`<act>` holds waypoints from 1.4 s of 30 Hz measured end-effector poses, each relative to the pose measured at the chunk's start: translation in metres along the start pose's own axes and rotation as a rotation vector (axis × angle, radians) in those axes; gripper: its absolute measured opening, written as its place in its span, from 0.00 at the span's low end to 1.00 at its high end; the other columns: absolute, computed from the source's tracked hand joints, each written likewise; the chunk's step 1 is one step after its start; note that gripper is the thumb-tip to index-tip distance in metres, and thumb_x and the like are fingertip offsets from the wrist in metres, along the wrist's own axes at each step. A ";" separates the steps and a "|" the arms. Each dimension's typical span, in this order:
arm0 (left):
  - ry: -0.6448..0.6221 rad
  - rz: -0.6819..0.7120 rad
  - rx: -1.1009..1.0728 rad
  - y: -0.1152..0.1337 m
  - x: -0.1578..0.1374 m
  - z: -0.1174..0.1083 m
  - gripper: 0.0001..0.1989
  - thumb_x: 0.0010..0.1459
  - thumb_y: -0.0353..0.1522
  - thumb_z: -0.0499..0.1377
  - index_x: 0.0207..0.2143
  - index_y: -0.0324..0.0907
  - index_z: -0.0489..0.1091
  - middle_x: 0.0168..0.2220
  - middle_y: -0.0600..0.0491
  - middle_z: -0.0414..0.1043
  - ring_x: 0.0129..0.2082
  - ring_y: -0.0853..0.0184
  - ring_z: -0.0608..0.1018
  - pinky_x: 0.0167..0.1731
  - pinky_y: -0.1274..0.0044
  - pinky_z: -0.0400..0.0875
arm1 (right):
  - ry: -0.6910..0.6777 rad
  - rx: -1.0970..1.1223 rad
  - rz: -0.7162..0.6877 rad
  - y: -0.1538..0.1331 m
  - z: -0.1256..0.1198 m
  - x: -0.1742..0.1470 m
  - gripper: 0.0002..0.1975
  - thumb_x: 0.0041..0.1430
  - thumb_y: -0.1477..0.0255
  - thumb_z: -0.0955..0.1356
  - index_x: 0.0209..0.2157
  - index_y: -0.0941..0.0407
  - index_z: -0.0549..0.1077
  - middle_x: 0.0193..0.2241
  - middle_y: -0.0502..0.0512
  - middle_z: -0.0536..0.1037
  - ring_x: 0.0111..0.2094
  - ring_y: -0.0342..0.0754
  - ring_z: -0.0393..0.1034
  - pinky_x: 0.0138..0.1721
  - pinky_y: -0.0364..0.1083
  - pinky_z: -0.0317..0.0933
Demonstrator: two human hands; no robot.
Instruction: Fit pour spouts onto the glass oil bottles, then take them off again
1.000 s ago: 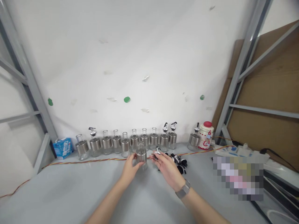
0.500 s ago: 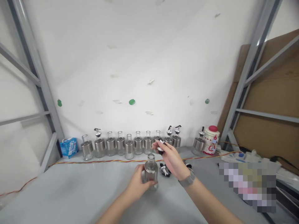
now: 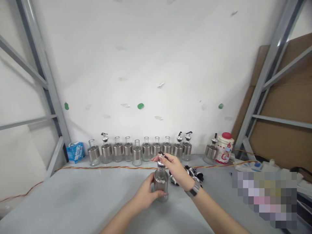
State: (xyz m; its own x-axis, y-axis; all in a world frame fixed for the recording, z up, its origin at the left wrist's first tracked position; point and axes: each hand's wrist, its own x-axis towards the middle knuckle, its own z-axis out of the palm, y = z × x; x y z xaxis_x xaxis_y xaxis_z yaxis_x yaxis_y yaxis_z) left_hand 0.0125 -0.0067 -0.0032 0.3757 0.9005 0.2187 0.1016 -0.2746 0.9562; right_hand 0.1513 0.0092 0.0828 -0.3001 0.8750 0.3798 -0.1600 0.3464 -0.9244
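My left hand (image 3: 148,194) is wrapped around a glass bottle (image 3: 161,180) with a metal sleeve, which stands upright on the grey table. Between the fingers of my right hand (image 3: 175,168) is a black and silver pour spout (image 3: 161,160). It sits at the mouth of this bottle; how deep its stopper goes in is hard to see. Behind my right wrist lies a pile of loose pour spouts (image 3: 195,174), partly hidden by the hand.
Along the wall stands a row of similar bottles (image 3: 118,149), some with spouts on. A blue carton (image 3: 75,152) is at the left end, a cream jar with red lid (image 3: 223,148) at the right. A twisted cable (image 3: 97,167) crosses the table; a power strip (image 3: 254,165) lies right.
My right hand has brought the pour spout down from above onto the bottle's mouth. The left hand keeps its hold on the bottle. The whole view has shifted slightly.
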 end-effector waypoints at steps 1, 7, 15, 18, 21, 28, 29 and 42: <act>0.002 -0.001 0.007 0.002 0.000 0.000 0.28 0.40 0.30 0.64 0.46 0.42 0.62 0.47 0.49 0.66 0.48 0.58 0.66 0.49 0.70 0.56 | -0.006 -0.037 -0.002 -0.001 0.000 -0.001 0.15 0.50 0.59 0.65 0.26 0.56 0.75 0.31 0.55 0.76 0.38 0.51 0.67 0.44 0.48 0.55; 0.007 -0.017 0.031 0.006 0.000 0.002 0.27 0.40 0.29 0.63 0.46 0.41 0.62 0.46 0.49 0.67 0.48 0.58 0.66 0.49 0.69 0.56 | -0.034 -0.061 -0.012 0.004 -0.002 -0.005 0.15 0.51 0.59 0.64 0.27 0.56 0.75 0.30 0.53 0.76 0.38 0.52 0.67 0.43 0.48 0.56; -0.028 -0.019 -0.025 -0.002 0.002 0.002 0.28 0.39 0.26 0.63 0.46 0.42 0.63 0.46 0.50 0.68 0.47 0.59 0.68 0.48 0.70 0.59 | 0.129 -0.171 -0.069 0.016 0.008 -0.016 0.15 0.56 0.62 0.61 0.32 0.55 0.75 0.30 0.53 0.75 0.35 0.48 0.67 0.40 0.46 0.56; -0.006 -0.043 0.011 -0.004 0.003 -0.002 0.26 0.36 0.25 0.63 0.42 0.40 0.67 0.44 0.50 0.70 0.47 0.57 0.68 0.48 0.70 0.59 | 0.035 -0.074 -0.010 0.017 0.003 -0.024 0.15 0.56 0.62 0.60 0.39 0.54 0.72 0.36 0.54 0.74 0.39 0.48 0.66 0.43 0.46 0.56; -0.041 -0.052 0.072 -0.003 0.006 -0.012 0.26 0.37 0.24 0.61 0.43 0.42 0.68 0.44 0.52 0.71 0.46 0.57 0.69 0.47 0.69 0.60 | -0.093 -0.066 0.026 0.023 -0.006 -0.033 0.19 0.51 0.64 0.65 0.46 0.52 0.66 0.43 0.54 0.71 0.46 0.49 0.63 0.47 0.47 0.55; 0.103 -0.059 0.179 -0.013 0.013 -0.033 0.33 0.36 0.26 0.63 0.50 0.45 0.63 0.44 0.50 0.71 0.49 0.57 0.68 0.52 0.65 0.54 | 0.328 -0.464 -0.039 0.046 0.004 -0.040 0.17 0.51 0.67 0.65 0.44 0.52 0.67 0.40 0.56 0.71 0.44 0.54 0.62 0.47 0.51 0.53; 0.099 -0.056 0.175 -0.013 0.013 -0.034 0.33 0.35 0.26 0.63 0.49 0.45 0.63 0.45 0.49 0.71 0.49 0.57 0.68 0.52 0.65 0.54 | 0.336 -0.455 -0.037 0.046 0.007 -0.041 0.20 0.51 0.66 0.65 0.47 0.51 0.65 0.43 0.56 0.70 0.46 0.54 0.61 0.48 0.51 0.52; -0.001 -0.003 0.247 -0.002 0.004 -0.015 0.29 0.38 0.25 0.59 0.47 0.46 0.66 0.49 0.52 0.68 0.49 0.57 0.67 0.51 0.66 0.57 | 0.301 -0.463 0.013 0.056 0.002 -0.046 0.29 0.41 0.71 0.70 0.48 0.53 0.63 0.44 0.56 0.69 0.46 0.55 0.62 0.47 0.51 0.54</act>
State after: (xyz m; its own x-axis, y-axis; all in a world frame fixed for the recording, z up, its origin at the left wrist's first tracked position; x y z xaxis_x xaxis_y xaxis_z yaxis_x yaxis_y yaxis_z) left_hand 0.0000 0.0027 -0.0008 0.3763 0.9010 0.2157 0.3244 -0.3462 0.8803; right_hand 0.1546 -0.0127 0.0138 -0.0063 0.9149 0.4036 0.2923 0.3877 -0.8742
